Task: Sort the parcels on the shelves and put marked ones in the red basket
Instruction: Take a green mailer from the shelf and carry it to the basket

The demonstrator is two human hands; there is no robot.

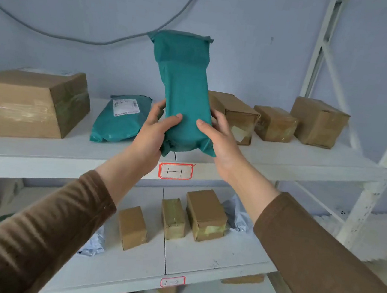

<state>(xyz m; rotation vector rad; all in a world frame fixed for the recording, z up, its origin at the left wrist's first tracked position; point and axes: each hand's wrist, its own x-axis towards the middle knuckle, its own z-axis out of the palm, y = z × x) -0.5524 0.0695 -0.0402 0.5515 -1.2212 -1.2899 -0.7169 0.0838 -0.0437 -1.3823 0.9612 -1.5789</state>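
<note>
Here, the left hand (pixel 154 127) and right hand (pixel 220 135) grip a tall green parcel (pixel 184 92) upright above the top shelf (pixel 306 159).

I'm wearing brown ribbed sleeves on both arms, pushed up short of my wrists, leaving my left hand (pixel 152 129) and right hand (pixel 222 137) bare.

Teal bag (pixel 184 92): thin plastic film, smooth, slight sheen, creased. Second bag (pixel 118 121): same film, white paper label. Boxes (pixel 26 103): matt brown cardboard, glossy tape bands. Shelf (pixel 306 159): white painted, smooth, matt. Sleeves (pixel 33 231): brown ribbed cloth, soft nap.
</note>
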